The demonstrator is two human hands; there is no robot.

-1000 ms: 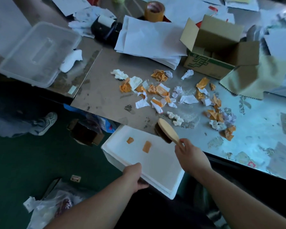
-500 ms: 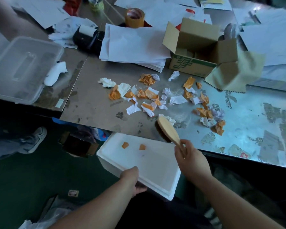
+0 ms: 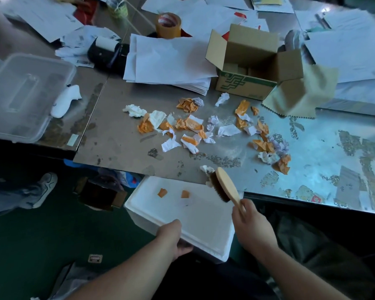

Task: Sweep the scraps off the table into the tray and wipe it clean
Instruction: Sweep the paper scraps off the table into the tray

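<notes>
A white foam tray [image 3: 206,226] is held just below the table's front edge, gripped at its near rim by my left hand [image 3: 173,237]. Two orange scraps [image 3: 162,192] lie in it. My right hand [image 3: 252,228] grips the handle of a wooden brush [image 3: 224,185], whose dark bristles sit at the table edge against a small white scrap [image 3: 206,169]. Several orange and white paper scraps [image 3: 191,126] lie scattered across the metal table [image 3: 121,144]. A yellow-green cloth [image 3: 299,94] hangs off a cardboard box flap.
An open cardboard box [image 3: 247,68] and a paper stack [image 3: 169,63] stand behind the scraps. A clear plastic container [image 3: 20,94] sits at the left, tape roll [image 3: 168,24] at the back. A person's shoe [image 3: 43,187] is on the floor at left.
The brush has dragged a white scrap from mid-table to the front edge above the tray. The view has tilted a little; both hands keep their holds.
</notes>
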